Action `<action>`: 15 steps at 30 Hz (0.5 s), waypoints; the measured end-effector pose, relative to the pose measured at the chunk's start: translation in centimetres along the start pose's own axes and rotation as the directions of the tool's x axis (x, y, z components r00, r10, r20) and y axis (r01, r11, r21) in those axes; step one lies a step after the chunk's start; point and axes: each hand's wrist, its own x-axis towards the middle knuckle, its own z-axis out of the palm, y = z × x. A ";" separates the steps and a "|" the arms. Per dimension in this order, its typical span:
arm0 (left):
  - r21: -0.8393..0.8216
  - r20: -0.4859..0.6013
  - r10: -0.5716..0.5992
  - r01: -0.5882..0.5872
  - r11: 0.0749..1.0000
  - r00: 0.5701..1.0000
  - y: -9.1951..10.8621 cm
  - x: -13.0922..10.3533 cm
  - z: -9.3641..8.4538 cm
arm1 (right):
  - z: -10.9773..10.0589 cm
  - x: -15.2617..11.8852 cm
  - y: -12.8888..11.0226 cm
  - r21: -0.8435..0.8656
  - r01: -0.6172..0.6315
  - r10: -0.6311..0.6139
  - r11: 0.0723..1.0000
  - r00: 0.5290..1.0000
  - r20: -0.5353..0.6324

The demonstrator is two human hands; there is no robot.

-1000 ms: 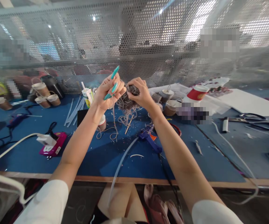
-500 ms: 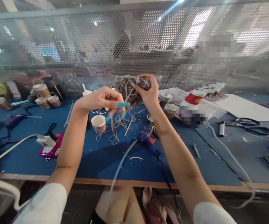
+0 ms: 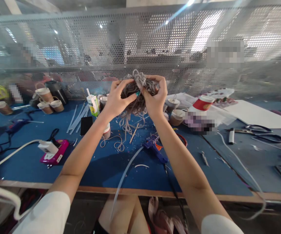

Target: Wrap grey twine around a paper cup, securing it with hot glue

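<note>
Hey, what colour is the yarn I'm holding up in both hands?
The yarn is grey; the head view shows it best.

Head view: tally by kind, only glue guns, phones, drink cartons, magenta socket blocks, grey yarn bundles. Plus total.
Glue guns: 2 (centre glue gun, left-side glue gun)
Phone: 1
Drink carton: 1
Magenta socket block: 1
Grey yarn bundle: 1, between left hand and right hand
Total: 6

Single head-height view, forward and downward
</note>
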 end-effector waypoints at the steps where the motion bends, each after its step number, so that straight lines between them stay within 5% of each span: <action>1: -0.034 0.014 -0.025 0.025 0.999 1.000 -0.4 0.0 0.4 | 0.2 0.0 0.0 0.052 -0.016 0.017 0.999 1.000 -0.026; 8: -0.137 -0.024 -0.026 0.023 0.990 0.999 -0.9 0.3 0.2 | -0.6 0.6 -1.1 0.435 -0.184 0.064 0.881 0.959 0.277; 15: -0.077 -0.125 0.050 -0.060 0.995 0.991 0.0 0.0 0.4 | -1.6 1.1 -1.7 0.270 -0.118 0.032 0.955 0.952 0.306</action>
